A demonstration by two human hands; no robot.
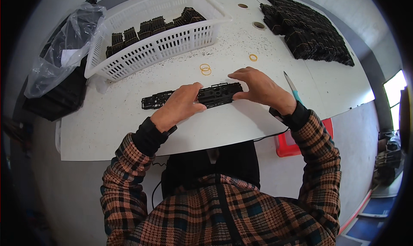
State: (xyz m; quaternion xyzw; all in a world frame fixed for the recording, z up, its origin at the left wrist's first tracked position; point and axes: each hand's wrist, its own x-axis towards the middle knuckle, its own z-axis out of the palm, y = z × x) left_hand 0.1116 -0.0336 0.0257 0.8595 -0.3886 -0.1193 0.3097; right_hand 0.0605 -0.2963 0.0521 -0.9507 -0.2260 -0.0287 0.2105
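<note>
A crumpled clear plastic bag [64, 48] is being seen at the far left of the white counter [241, 125], lying over a dark stack, with a small white slip showing inside it. Just to its right, a white slotted basket [163, 43] is being filled with rows of black parts. At the far right, a large heap of black parts [309, 30] is being kept. A long black plastic frame [193, 96], flat and full of small openings, is being held on the counter near the middle. The left hand [180, 105] is being curled over its middle, and the right hand [262, 90] is being closed on its right end with fingers bent. Orange rubber bands [205, 68] are lying just beyond.
</note>
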